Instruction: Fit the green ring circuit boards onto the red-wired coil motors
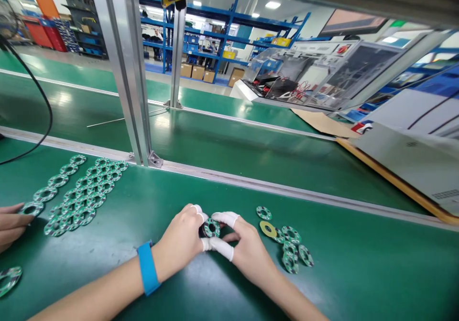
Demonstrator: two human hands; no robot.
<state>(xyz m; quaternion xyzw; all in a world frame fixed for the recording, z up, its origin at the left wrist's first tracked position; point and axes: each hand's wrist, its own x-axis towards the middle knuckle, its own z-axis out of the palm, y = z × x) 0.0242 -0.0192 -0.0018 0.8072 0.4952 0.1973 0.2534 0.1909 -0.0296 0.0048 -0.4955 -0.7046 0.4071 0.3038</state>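
Between my hands, just over the green bench, is a stack of ring-shaped circuit boards (211, 227), its near face showing a green ring with a dark hole. My left hand (186, 232), with a blue band at the wrist, grips it from the left. White finger cots cover fingers of both hands. My right hand (242, 242) closes on it from the right, thumb below and index finger above. To the right lie several loose ring boards (291, 235), one of them yellow side up (268, 229). How many boards are in the stack is hidden.
Rows of ring boards (86, 192) lie at left, where another person's hand (14, 223) touches one. A single ring (9, 280) lies nearer. A metal post (125, 72) rises from the rail (229, 180). A grey panel (412, 154) stands at right.
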